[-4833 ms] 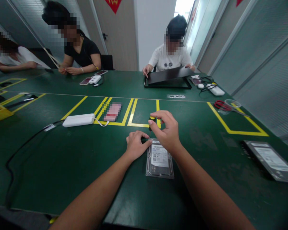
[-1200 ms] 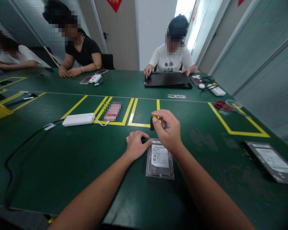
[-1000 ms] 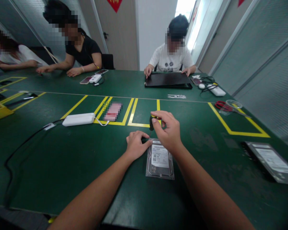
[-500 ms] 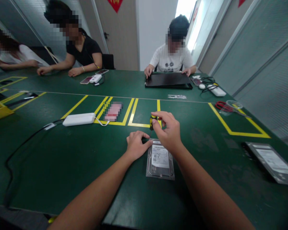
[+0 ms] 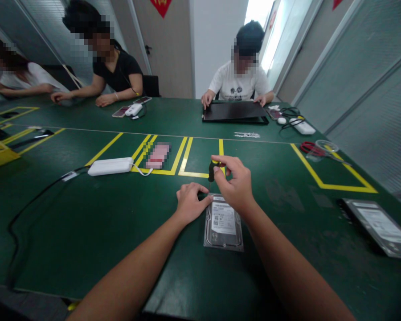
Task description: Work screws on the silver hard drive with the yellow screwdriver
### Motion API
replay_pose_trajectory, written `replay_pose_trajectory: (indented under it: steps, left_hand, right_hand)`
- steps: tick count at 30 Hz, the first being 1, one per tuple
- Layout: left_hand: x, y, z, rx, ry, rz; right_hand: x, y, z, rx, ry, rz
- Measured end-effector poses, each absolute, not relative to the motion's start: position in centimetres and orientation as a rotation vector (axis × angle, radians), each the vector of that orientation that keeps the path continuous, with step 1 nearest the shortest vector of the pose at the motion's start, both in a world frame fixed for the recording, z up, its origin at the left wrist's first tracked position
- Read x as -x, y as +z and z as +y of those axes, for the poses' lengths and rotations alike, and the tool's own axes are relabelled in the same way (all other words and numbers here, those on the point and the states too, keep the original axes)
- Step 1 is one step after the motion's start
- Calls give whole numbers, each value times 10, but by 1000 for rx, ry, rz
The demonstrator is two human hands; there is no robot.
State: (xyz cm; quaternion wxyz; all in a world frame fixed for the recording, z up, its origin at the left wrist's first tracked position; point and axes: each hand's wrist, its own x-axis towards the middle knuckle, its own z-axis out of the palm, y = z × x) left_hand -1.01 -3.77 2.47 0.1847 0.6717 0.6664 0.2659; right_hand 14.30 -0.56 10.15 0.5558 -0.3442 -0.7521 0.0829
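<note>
A silver hard drive (image 5: 223, 223) with a white label lies flat on the green table (image 5: 120, 223) in front of me. My right hand (image 5: 235, 185) pinches the black-and-yellow handle of a small screwdriver (image 5: 211, 170), which stands upright over the drive's far left corner. My left hand (image 5: 190, 203) rests curled against that same corner, with its thumb and fingers pressed together around the screwdriver's thin shaft.
A second hard drive (image 5: 377, 225) lies at the right. A white power strip (image 5: 110, 166) with a black cable and a phone (image 5: 158, 155) sit left of centre. Red scissors (image 5: 309, 147) and a clear cup (image 5: 325, 146) are far right. Three people sit across; one holds a black panel (image 5: 234, 111).
The fingers of my right hand have shifted round the screwdriver handle, which turns in place. The person in black has stretched an arm to the left. The black panel has been laid flat.
</note>
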Motion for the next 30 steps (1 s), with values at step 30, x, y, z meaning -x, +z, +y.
replay_pose_trajectory:
  steps: [30]
  left_hand:
    - [10, 24, -38, -1899, 738, 1869]
  right_hand:
    - [-145, 100, -4, 814, 234, -1786]
